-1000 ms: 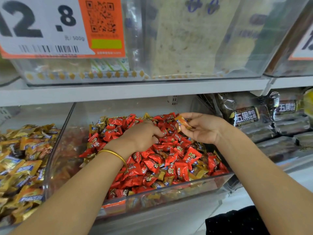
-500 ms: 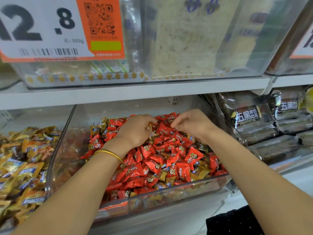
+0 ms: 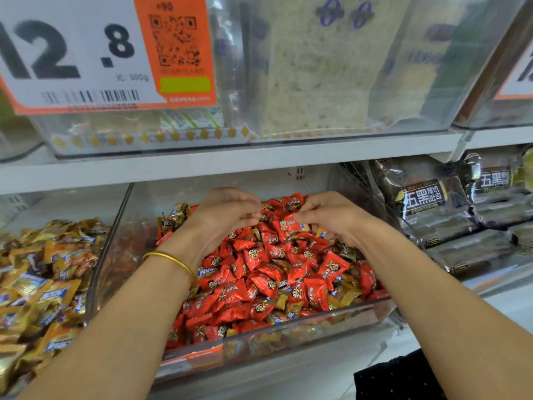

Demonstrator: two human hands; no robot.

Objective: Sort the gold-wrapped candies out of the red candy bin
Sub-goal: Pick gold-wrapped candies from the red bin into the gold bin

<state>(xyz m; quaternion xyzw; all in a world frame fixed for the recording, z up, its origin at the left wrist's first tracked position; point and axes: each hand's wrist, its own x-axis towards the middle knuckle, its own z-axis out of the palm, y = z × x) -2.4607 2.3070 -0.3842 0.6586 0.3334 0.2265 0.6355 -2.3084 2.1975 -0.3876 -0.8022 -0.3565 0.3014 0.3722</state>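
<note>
**Picking Gold Candies Out of the Red Pile**

Reaching both hands deep into the red candy bin point(image 3: 288, 327), near its back. Holding the left hand point(image 3: 227, 215) and the right hand point(image 3: 331, 220) close together, almost touching, with fingers curled down over the red candies point(image 3: 259, 272). Pinching what looks like a small gold candy point(image 3: 255, 215) at the left fingertips. Not being able to tell what the right fingers are gripping, with the back of the hand hiding them.

Spotting a bunch of gold strays point(image 3: 173, 219) just left of the left hand, in the back corner, lying every which way. Spotting more buried gold ones point(image 3: 347, 297) low at the front right, half hidden under red wrappers.

Probably needing to carry the catch left next, over the clear wall point(image 3: 115, 241) and into the gold candy bin point(image 3: 37, 284) sitting right beside. Counting the left hand as the nearer one for that trip.

Watching out for the wall's top edge and the white shelf point(image 3: 230, 166) hanging low overhead. Leaving alone the dark bread packs point(image 3: 427, 203) on the right and the big price sign point(image 3: 72, 53) up top. Wearing a gold bangle point(image 3: 170, 259) on the left wrist.
</note>
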